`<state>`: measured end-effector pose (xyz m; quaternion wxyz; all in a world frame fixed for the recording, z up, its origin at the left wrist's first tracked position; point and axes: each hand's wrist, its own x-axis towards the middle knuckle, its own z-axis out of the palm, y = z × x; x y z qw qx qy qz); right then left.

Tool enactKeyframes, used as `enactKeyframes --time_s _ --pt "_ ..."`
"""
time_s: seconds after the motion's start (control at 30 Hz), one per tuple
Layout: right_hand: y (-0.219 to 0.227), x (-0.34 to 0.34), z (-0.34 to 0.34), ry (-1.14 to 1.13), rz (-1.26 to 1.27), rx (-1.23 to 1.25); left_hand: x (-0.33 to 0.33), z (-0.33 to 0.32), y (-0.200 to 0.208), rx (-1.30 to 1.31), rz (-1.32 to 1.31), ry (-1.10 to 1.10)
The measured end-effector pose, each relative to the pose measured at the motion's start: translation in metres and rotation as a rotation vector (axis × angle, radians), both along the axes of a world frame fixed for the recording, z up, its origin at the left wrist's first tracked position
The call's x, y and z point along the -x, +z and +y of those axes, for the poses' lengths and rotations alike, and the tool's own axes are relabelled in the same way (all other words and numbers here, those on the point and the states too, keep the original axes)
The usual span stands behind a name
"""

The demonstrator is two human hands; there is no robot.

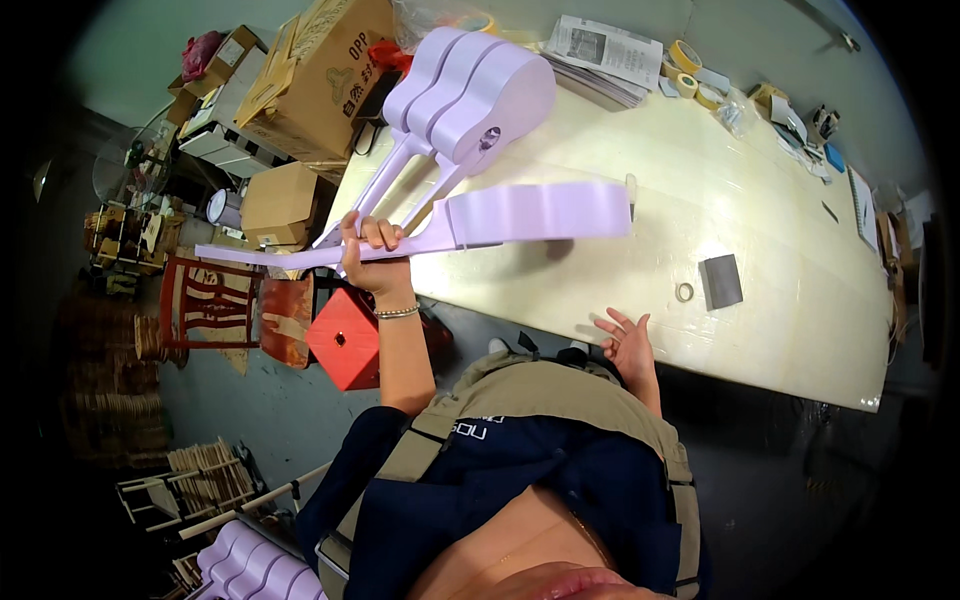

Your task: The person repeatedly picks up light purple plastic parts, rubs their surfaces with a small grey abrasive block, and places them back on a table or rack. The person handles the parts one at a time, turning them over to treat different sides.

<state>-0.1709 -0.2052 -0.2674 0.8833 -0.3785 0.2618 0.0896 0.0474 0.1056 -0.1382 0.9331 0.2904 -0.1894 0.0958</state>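
Observation:
My left hand (375,260) is closed around the neck of a lilac ukulele (540,212), just left of its body. The ukulele lies edge-on above the white table (800,270), its body pointing right and its head reaching left past the table. No strings show on it. Behind it, several lilac ukuleles (470,95) stand packed side by side on the table, necks toward me. My right hand (630,345) hovers at the table's near edge, palm up with fingers spread, holding nothing. A dark grey square sheet (722,282) and a small tape ring (684,292) lie to its right.
Stacked papers (605,60) and tape rolls (685,70) line the table's back. Cardboard boxes (320,75) crowd the far left. A wooden chair (215,310) and a red box-shaped stool (345,340) stand left of the table. More lilac ukulele bodies (255,565) are at the lower left.

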Motion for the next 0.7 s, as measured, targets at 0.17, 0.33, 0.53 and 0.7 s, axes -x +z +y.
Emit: enactKeyframes --time_s 0.17,0.33,0.53,0.7 --pt "0.013 -0.034 -0.019 -0.164 0.022 -0.043 0.013 -0.024 0.031 -0.198 0.494 0.481" --pt "0.025 -0.055 -0.009 0.104 0.05 0.172 0.023 -0.001 -0.007 -0.142 0.592 0.53" --pt "0.038 -0.071 0.01 -0.03 0.046 0.456 0.046 0.02 -0.018 -0.035 0.698 0.369" --pt "0.038 -0.086 0.01 -0.406 -0.321 0.463 0.06 0.023 -0.008 -0.208 0.927 0.217"
